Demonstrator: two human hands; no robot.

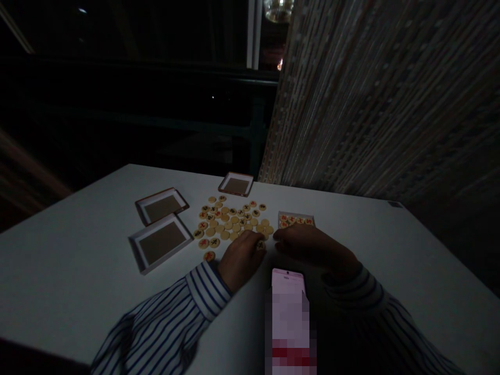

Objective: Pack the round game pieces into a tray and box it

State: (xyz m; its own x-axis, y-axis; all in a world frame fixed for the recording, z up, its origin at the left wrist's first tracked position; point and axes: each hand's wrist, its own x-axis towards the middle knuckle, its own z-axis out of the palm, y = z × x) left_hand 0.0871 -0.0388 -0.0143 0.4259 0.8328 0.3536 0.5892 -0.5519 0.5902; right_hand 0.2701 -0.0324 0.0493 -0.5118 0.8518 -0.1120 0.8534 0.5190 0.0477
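Note:
My left hand (242,259) is closed, with a round xiangqi piece (260,245) bearing a black character at its thumb and fingertips. It rests at the near edge of a spread of pale round xiangqi pieces (235,227), some face up with red or black characters, others blank side up. My right hand (312,247) is curled just in front of a small open box (296,214) holding rows of pieces with red characters. Its fingers are bent together, and whether anything is between them is hidden. A small gap separates the two hands.
Two shallow open boxes (132,245) lie left of the pieces, and another shallow tray (250,186) is at the back. A lit phone (288,291) lies between my forearms on the white table (78,234). A string curtain (351,104) hangs behind the table's right side.

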